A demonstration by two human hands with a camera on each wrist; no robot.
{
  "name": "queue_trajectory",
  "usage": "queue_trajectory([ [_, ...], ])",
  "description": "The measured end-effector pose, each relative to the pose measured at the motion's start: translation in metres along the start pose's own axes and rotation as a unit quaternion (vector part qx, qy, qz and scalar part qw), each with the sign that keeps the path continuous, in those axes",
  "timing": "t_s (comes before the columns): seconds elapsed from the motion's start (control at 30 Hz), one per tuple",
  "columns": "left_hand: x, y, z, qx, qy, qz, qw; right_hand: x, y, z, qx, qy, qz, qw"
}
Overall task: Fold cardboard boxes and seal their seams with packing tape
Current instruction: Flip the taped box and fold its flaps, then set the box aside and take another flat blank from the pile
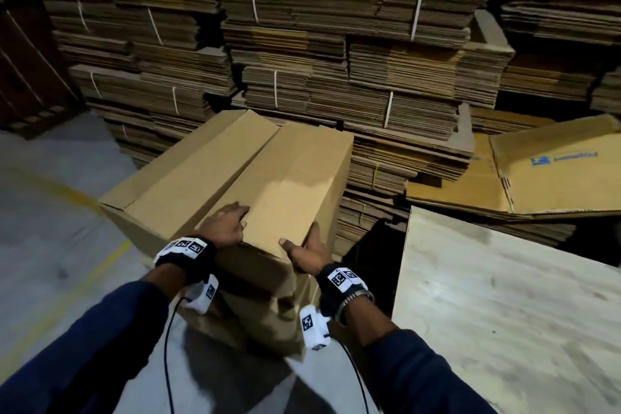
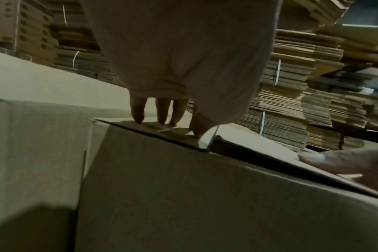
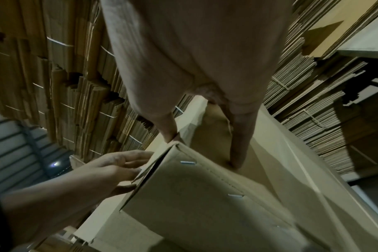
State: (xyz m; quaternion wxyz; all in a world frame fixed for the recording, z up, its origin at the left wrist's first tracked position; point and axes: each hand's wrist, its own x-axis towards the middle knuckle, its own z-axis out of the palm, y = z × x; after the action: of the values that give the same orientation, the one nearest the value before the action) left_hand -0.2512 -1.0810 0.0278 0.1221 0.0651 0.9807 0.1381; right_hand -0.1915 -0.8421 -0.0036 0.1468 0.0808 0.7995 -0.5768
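A long brown cardboard box (image 1: 235, 171) lies tilted in front of me, its top flaps folded shut along a centre seam. My left hand (image 1: 225, 223) presses flat on the near end of the top; in the left wrist view its fingertips (image 2: 162, 117) bear down on a flap (image 2: 173, 133). My right hand (image 1: 307, 250) braces the near right corner, thumb on the top face and straight fingers along the side (image 3: 237, 150). The side seam carries metal staples (image 3: 188, 162). No tape is in view.
Strapped bundles of flat cardboard (image 1: 336, 44) are stacked high behind the box. A pale plywood tabletop (image 1: 504, 296) stands at the right, with flattened boxes with blue print (image 1: 554, 171) beyond it. Grey floor with a yellow line (image 1: 67, 279) spreads to the left.
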Motion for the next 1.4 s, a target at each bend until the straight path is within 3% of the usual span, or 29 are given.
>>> queue_trajectory([
  [0.17,0.002,0.025,-0.009,-0.021,0.091,-0.004,0.996,0.013,-0.004,0.01,-0.013,-0.008,0.035,0.999],
  [0.23,-0.002,0.042,-0.018,0.012,0.157,0.014,0.987,0.015,0.005,0.004,-0.006,-0.011,0.038,0.999],
  [0.43,-0.011,0.135,-0.014,0.014,0.235,0.168,0.957,-0.012,0.015,-0.068,-0.018,0.006,0.052,0.998],
  [0.53,-0.014,0.2,0.009,0.001,0.201,0.208,0.957,-0.039,0.031,-0.133,-0.028,0.054,0.04,0.997],
  [0.77,-0.027,0.37,0.118,-0.019,0.043,0.253,0.966,-0.105,0.121,-0.302,-0.032,0.2,0.119,0.972],
  [1.0,-0.062,0.552,0.243,-0.053,-0.064,0.276,0.958,-0.214,0.226,-0.476,-0.03,0.259,0.193,0.946],
  [1.17,-0.095,0.664,0.306,-0.074,-0.137,0.3,0.941,-0.287,0.291,-0.569,0.0,0.312,0.232,0.921],
  [1.4,-0.117,0.79,0.352,-0.063,-0.172,0.361,0.914,-0.357,0.355,-0.662,0.059,0.386,0.251,0.886],
])
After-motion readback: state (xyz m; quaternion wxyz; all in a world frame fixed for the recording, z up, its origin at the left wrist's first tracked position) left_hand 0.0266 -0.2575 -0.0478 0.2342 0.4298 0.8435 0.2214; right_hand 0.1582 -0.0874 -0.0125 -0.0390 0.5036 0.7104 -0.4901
